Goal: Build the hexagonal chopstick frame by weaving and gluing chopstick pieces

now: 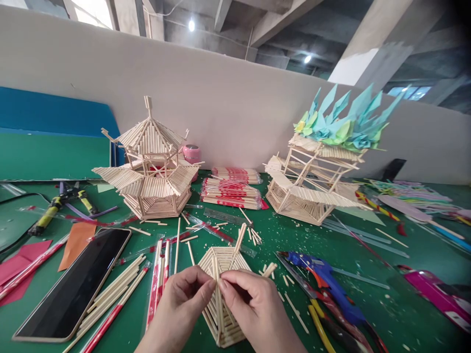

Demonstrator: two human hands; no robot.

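A flat hexagonal panel of pale wooden sticks (209, 314) lies in front of me on the green table. Along its middle, lengthwise, runs a raised wooden stick (218, 314). My left hand (186, 296) and my right hand (250, 299) meet over it, thumb and forefinger of each pinched on the stick from either side. The fingertips hide part of the stick. At the panel's far edge a short pair of sticks (240, 238) rises at a slant.
Two stick-built pavilions (152, 189) (312, 196) stand behind, with packs of sticks (231, 193) between. To the right lie a blue glue gun (324, 277) and cutters (320, 323). On the left are a phone (75, 287), loose sticks (110, 294) and pliers (49, 215).
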